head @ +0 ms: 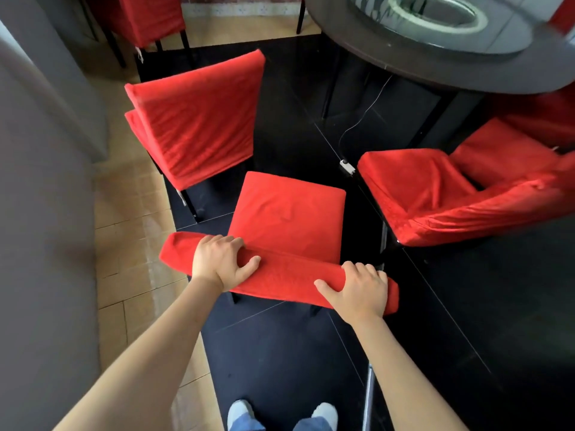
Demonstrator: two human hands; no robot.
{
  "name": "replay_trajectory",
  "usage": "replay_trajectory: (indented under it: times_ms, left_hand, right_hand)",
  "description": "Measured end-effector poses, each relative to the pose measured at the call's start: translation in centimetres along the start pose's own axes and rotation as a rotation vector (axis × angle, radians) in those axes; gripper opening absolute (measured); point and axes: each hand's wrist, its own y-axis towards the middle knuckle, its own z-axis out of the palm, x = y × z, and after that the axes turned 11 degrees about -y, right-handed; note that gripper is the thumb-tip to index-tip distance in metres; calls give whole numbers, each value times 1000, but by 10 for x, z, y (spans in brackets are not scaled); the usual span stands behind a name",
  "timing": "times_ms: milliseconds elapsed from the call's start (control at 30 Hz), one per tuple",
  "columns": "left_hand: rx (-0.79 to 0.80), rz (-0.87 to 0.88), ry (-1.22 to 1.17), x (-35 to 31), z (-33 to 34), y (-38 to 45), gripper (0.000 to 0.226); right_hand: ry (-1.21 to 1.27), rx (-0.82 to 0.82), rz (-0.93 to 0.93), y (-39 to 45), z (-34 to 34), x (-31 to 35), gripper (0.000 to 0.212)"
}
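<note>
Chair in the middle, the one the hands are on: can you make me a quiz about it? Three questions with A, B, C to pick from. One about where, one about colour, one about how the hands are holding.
1. Where are the left hand and the right hand?
A. up in the air
B. on top of the chair back
C. in pockets

2. What colour is the chair cover?
A. blue
B. green
C. red

3. How do the fingers lie?
A. curled round the chair back
B. all straight and flat
C. balled into empty fists

Answers:
1 B: both hands sit on the top edge of the back, one near each end.
2 C: red cloth wraps the seat and the back.
3 A: the fingers bend over the top edge and the thumbs lie on the near side.
</note>
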Motion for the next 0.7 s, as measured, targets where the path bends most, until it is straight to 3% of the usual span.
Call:
replay_trajectory:
  times_ms: [700]
  left_hand:
    - [-15,40,18,6,0,57,73]
  right_hand:
    - [27,-77,0,55,0,5,73]
